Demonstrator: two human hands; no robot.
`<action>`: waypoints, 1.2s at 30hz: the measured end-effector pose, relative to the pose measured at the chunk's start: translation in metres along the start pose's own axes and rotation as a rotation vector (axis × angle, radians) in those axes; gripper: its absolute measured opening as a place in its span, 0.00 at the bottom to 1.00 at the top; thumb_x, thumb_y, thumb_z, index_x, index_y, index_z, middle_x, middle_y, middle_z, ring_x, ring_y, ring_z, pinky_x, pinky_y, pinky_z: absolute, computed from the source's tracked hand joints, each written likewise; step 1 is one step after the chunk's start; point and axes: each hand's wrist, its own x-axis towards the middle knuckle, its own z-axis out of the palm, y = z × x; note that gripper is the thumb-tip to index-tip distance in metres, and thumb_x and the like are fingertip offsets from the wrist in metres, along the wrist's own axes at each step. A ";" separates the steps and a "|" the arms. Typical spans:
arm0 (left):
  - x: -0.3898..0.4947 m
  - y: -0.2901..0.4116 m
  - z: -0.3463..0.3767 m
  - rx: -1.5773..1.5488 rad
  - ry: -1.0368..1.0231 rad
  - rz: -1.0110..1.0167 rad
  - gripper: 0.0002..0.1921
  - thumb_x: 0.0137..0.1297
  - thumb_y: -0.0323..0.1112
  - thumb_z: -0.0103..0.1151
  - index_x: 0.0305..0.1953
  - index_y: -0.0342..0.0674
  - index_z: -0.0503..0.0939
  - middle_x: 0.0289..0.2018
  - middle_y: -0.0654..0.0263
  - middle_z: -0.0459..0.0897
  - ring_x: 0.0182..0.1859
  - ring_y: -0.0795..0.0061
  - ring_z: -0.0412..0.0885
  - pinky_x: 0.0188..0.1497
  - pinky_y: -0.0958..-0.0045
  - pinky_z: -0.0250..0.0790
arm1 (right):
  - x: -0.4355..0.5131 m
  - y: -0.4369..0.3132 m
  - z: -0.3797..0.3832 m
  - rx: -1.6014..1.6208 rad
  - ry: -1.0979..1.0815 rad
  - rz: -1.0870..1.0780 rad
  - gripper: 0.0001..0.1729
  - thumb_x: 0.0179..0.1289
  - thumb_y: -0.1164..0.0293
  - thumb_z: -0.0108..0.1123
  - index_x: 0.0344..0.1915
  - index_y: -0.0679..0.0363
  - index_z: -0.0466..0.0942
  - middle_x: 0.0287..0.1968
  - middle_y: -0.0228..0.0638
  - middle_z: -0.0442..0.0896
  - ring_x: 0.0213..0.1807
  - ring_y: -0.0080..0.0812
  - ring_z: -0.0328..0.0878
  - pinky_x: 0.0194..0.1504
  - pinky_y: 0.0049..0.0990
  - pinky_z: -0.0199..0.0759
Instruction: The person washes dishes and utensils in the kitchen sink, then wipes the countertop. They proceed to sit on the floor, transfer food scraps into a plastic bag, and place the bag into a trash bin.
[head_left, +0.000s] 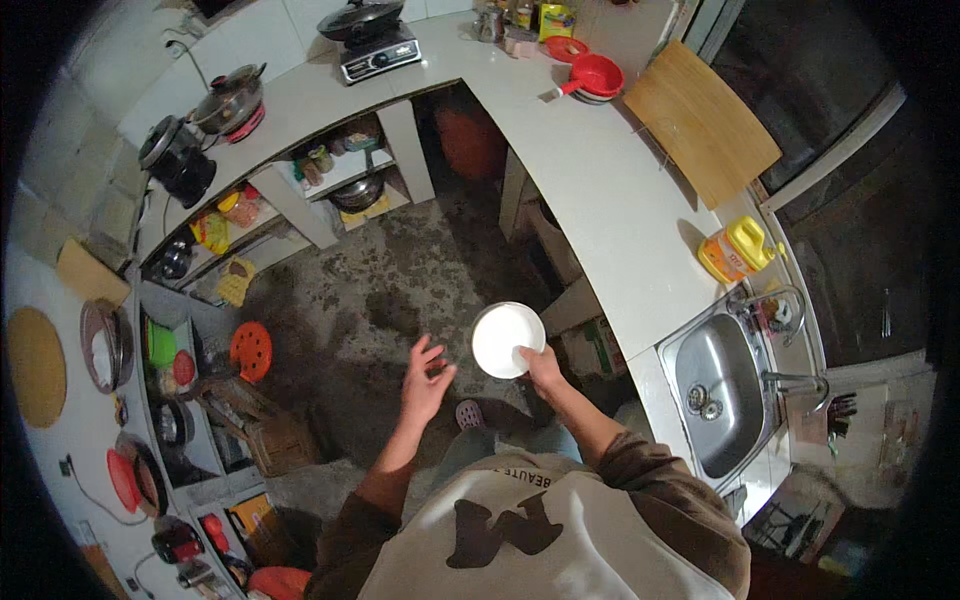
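Observation:
A round white plate or shallow bowl (506, 337) is held over the floor, in front of my body. My right hand (541, 367) grips its lower right rim, with the thumb on top and the fingers hidden beneath. To the left of the plate, my left hand (427, 381) is raised with its fingers apart and holds nothing. A gap separates it from the plate.
The white counter (570, 172) curves around to a steel sink (716, 394) at my right. A yellow jug (735, 251) stands beside the sink. Red pans (598, 75), a wooden board (701, 124) and a portable stove (381, 54) are farther off. An orange stool (250, 351) stands at left.

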 end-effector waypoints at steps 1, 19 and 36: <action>-0.002 0.000 -0.014 -0.024 0.048 -0.066 0.35 0.63 0.30 0.59 0.68 0.40 0.52 0.57 0.52 0.72 0.55 0.67 0.73 0.54 0.67 0.70 | 0.008 -0.003 0.006 0.085 0.008 0.067 0.26 0.62 0.73 0.53 0.60 0.71 0.63 0.50 0.43 0.76 0.47 0.39 0.78 0.42 0.36 0.78; 0.045 -0.074 -0.013 -0.145 0.074 -0.515 0.26 0.65 0.29 0.55 0.62 0.40 0.62 0.50 0.59 0.79 0.48 0.71 0.78 0.49 0.70 0.71 | 0.397 -0.002 -0.120 0.795 0.560 -0.071 0.22 0.67 0.66 0.46 0.57 0.66 0.66 0.50 0.46 0.76 0.44 0.40 0.79 0.45 0.31 0.80; 0.123 -0.062 0.025 -0.107 -0.084 -0.476 0.24 0.67 0.29 0.51 0.63 0.42 0.60 0.51 0.58 0.78 0.48 0.71 0.78 0.49 0.70 0.71 | 0.485 -0.006 -0.129 0.950 0.605 -0.059 0.12 0.67 0.65 0.51 0.45 0.61 0.70 0.39 0.42 0.78 0.37 0.37 0.79 0.40 0.33 0.78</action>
